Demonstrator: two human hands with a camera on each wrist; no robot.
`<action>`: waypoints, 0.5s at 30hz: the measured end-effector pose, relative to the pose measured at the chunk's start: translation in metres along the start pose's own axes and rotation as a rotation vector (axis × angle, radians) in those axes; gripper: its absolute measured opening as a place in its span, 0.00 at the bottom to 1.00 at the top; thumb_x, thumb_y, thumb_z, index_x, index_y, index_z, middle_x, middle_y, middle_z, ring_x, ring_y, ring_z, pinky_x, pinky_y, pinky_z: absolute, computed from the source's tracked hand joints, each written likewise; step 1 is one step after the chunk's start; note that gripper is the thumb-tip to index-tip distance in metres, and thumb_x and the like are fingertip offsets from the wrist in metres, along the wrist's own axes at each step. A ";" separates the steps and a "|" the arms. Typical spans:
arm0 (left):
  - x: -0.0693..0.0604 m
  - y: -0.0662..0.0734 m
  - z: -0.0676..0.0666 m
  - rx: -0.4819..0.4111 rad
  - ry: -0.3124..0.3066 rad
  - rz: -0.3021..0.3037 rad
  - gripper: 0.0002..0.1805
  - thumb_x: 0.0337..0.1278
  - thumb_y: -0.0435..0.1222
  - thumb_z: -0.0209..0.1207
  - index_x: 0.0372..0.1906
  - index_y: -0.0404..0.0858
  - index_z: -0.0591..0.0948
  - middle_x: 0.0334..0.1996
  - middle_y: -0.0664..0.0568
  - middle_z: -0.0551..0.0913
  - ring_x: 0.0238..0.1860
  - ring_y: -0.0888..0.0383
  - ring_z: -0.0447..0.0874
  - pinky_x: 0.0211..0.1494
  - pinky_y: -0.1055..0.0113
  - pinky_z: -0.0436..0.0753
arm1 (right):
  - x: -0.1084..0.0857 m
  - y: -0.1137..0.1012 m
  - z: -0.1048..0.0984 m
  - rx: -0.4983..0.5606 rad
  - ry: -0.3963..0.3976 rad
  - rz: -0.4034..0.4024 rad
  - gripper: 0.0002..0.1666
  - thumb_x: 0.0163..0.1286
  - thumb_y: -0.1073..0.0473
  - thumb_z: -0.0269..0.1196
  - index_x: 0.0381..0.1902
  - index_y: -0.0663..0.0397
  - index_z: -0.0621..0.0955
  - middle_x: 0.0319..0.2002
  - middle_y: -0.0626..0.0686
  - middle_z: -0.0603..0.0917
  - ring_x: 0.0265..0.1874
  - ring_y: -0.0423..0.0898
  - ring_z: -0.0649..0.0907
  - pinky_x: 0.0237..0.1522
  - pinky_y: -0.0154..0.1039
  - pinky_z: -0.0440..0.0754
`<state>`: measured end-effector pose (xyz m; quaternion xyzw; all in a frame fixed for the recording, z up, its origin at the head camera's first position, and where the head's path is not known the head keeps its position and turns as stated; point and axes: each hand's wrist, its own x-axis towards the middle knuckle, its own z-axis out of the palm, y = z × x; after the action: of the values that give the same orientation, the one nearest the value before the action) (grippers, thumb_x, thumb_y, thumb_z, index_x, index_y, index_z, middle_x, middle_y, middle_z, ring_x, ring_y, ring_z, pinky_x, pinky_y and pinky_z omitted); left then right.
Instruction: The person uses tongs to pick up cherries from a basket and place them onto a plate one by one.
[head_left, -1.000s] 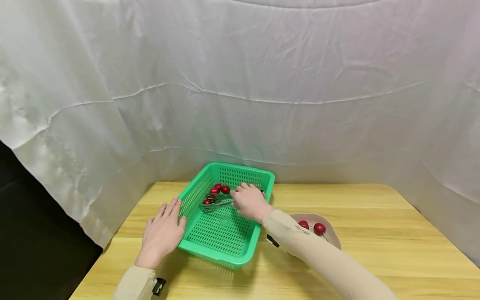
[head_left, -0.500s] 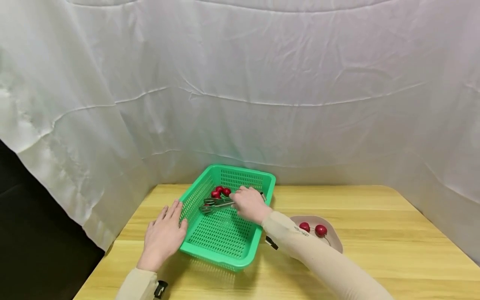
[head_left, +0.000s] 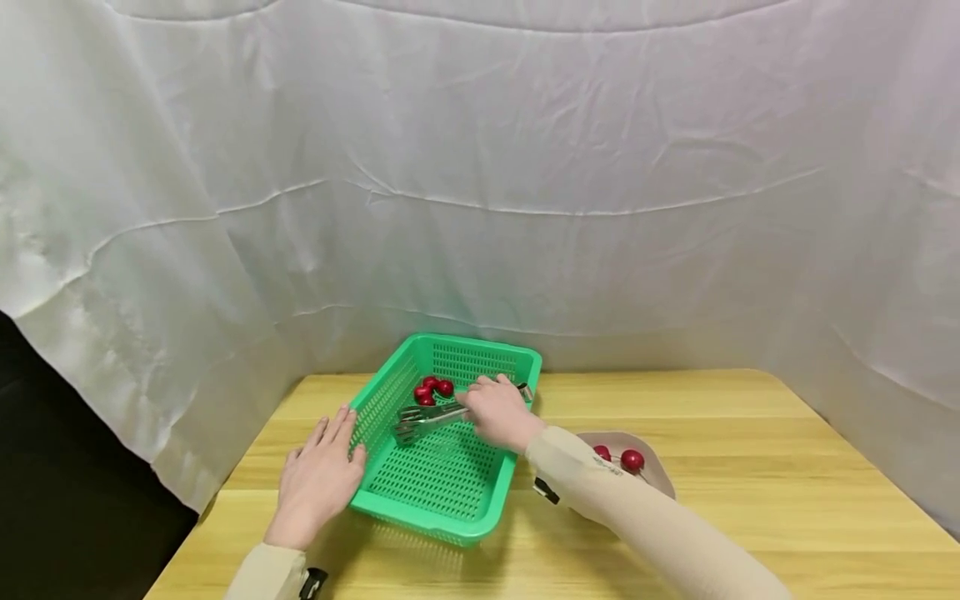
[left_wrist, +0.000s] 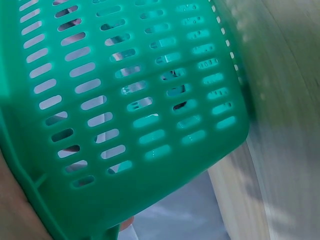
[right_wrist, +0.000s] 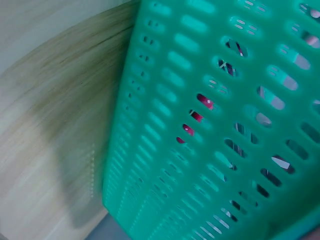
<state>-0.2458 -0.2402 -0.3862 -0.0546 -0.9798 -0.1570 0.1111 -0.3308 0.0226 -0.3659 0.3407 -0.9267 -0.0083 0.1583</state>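
In the head view, my right hand [head_left: 501,412] reaches over the right side of the green basket [head_left: 420,522] and grips metal tongs [head_left: 442,417]. The slotted heads of the tongs lie low in the basket, left of the hand. Several red cherries [head_left: 422,392] cluster just beyond those heads; whether one sits between them I cannot tell. My left hand [head_left: 318,475] rests on the basket's left rim with its fingers extended. Through the basket wall [right_wrist: 165,107] in the right wrist view, bits of red cherry [right_wrist: 205,101] show.
A pinkish plate [head_left: 660,482] with two stemmed cherries [head_left: 632,461] stands right of the basket, partly behind my right forearm. The wooden table [head_left: 750,467] backs onto a white curtain [head_left: 480,250]. Something black [head_left: 67,483] fills the lower left.
The tongs' heads have shifted toward the near side, away from most of the cherries. A cherry earlier seen beside the heads no longer shows there. My left hand keeps its place on the rim.
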 end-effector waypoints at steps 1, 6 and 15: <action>0.000 -0.001 0.000 0.002 -0.002 -0.001 0.32 0.74 0.46 0.40 0.77 0.36 0.57 0.77 0.44 0.50 0.74 0.36 0.48 0.65 0.28 0.54 | -0.001 0.000 -0.001 0.004 0.004 0.001 0.17 0.69 0.57 0.64 0.56 0.49 0.84 0.42 0.48 0.86 0.40 0.46 0.77 0.35 0.38 0.65; 0.000 -0.003 0.000 0.004 -0.015 -0.007 0.32 0.75 0.46 0.40 0.77 0.37 0.56 0.77 0.44 0.49 0.74 0.35 0.47 0.66 0.28 0.53 | -0.007 0.002 -0.006 0.048 0.037 0.010 0.22 0.70 0.56 0.64 0.61 0.50 0.81 0.51 0.49 0.85 0.48 0.48 0.79 0.45 0.44 0.74; 0.001 -0.009 -0.001 0.006 -0.033 -0.016 0.33 0.75 0.47 0.40 0.77 0.37 0.55 0.77 0.43 0.49 0.74 0.35 0.47 0.66 0.28 0.53 | -0.022 0.005 -0.010 0.002 0.110 -0.003 0.21 0.69 0.55 0.65 0.59 0.51 0.82 0.48 0.48 0.85 0.47 0.47 0.78 0.41 0.43 0.72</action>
<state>-0.2477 -0.2486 -0.3878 -0.0492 -0.9824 -0.1539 0.0942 -0.3153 0.0417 -0.3623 0.3421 -0.9161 0.0110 0.2088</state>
